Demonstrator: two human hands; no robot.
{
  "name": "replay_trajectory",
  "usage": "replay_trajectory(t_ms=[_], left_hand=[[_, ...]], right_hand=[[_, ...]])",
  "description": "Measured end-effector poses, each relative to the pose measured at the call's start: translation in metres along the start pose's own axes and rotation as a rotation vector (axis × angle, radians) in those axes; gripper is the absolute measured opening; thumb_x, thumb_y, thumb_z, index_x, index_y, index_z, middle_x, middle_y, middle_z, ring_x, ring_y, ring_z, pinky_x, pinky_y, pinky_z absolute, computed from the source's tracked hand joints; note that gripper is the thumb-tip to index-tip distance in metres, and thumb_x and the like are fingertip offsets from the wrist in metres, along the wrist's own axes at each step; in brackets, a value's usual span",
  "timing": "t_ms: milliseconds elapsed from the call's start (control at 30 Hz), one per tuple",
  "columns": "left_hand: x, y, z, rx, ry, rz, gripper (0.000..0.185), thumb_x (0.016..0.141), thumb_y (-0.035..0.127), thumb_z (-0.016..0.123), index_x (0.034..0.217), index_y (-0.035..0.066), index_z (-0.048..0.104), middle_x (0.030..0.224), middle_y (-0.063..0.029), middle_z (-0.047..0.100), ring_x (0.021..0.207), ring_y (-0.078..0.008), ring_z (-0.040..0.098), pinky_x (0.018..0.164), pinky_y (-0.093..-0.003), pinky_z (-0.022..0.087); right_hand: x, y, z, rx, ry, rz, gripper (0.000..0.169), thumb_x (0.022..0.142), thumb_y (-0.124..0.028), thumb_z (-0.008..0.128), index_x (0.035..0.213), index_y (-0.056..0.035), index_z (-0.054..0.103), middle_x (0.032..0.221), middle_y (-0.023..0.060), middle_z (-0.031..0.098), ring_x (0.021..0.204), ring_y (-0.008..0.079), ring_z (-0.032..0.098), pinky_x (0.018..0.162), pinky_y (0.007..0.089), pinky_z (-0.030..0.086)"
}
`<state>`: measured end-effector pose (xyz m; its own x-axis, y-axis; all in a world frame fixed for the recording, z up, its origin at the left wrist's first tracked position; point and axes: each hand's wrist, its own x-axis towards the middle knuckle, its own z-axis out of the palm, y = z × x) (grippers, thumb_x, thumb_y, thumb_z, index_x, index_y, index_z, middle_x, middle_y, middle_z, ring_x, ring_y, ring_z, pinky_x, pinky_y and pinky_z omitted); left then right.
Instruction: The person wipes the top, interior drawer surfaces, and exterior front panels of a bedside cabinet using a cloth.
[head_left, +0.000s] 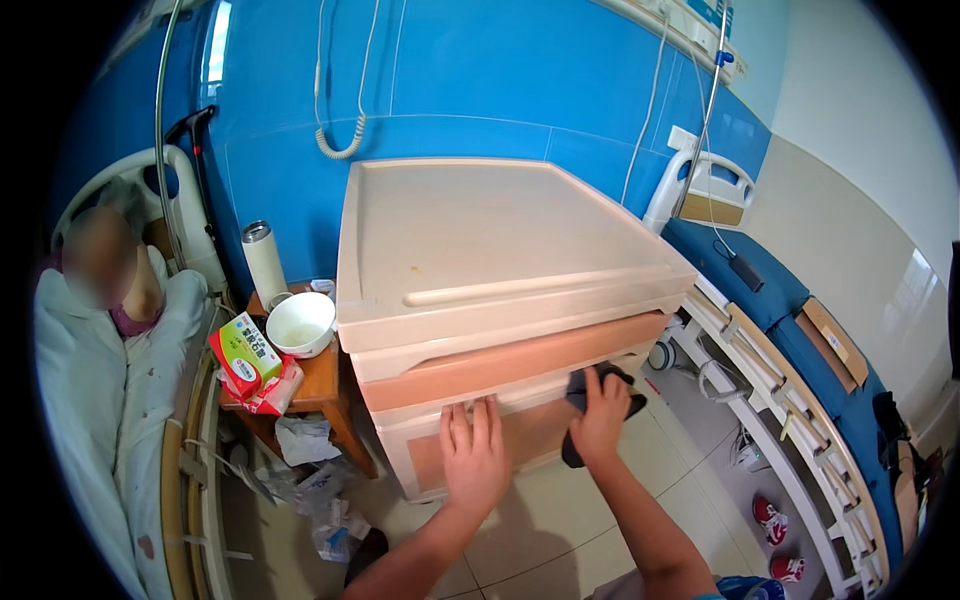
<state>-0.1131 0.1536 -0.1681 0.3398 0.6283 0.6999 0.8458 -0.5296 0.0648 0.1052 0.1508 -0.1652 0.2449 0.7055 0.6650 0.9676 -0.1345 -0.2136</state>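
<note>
A beige and salmon plastic bedside cabinet stands in front of me. My left hand touches the upper edge of its lower front panel, fingertips at the recess under the salmon drawer front. Whether those fingers grip the edge is not plain. At the panel's right end, my right hand holds a dark cloth-like item against the cabinet. Parts of this item show above and below the hand; the fingers hide the rest.
Left of the cabinet, a wooden stool carries a white bowl, a vacuum flask and a printed box. A person lies in the left bed. A blue-mattress bed with side rails stands right; red shoes lie below.
</note>
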Motion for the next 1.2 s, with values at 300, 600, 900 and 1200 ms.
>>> replay_trajectory(t_ms=[300,600,900,1200], left_hand=[[0.033,-0.015,-0.018,-0.181,-0.002,-0.015,0.036,0.080,0.013,0.070,0.113,-0.003,0.069,0.113,-0.0173,0.066,0.108,-0.0353,0.062,0.095,-0.0443,0.052],[0.026,0.039,-0.043,-0.947,-0.349,-0.530,0.082,0.098,0.043,0.072,0.156,-0.002,0.036,0.129,-0.0271,0.064,0.111,-0.0314,0.069,0.093,-0.0411,0.055],[0.025,0.032,0.004,-1.381,-0.484,-0.501,0.079,0.093,0.011,0.079,0.160,0.011,0.037,0.135,-0.0186,0.064,0.125,-0.0254,0.062,0.105,-0.0357,0.051],[0.053,0.000,-0.045,-0.979,-0.544,-0.062,0.079,0.082,0.021,0.086,0.149,0.013,0.046,0.127,-0.0151,0.067,0.115,-0.0287,0.066,0.098,-0.0399,0.052]], right_hand=[[-0.008,-0.079,-0.007,0.239,-0.137,-0.447,0.074,0.066,-0.003,0.077,0.139,-0.0093,0.062,0.119,0.0138,0.054,0.123,0.0351,0.050,0.110,0.0512,0.037],[-0.013,-0.019,-0.027,0.667,-0.369,-0.389,0.062,0.081,-0.006,0.074,0.142,-0.0099,0.061,0.137,0.0145,0.056,0.135,0.0402,0.046,0.114,0.0499,0.038],[0.023,0.042,-0.059,1.146,-0.733,0.060,0.040,0.097,-0.013,0.076,0.134,-0.0030,0.067,0.115,0.0048,0.073,0.103,0.0112,0.068,0.091,0.0272,0.055],[0.033,0.048,-0.036,1.265,-0.488,0.235,0.022,0.100,-0.005,0.068,0.119,-0.0043,0.077,0.107,0.0039,0.077,0.094,0.0090,0.068,0.087,0.0246,0.054]])
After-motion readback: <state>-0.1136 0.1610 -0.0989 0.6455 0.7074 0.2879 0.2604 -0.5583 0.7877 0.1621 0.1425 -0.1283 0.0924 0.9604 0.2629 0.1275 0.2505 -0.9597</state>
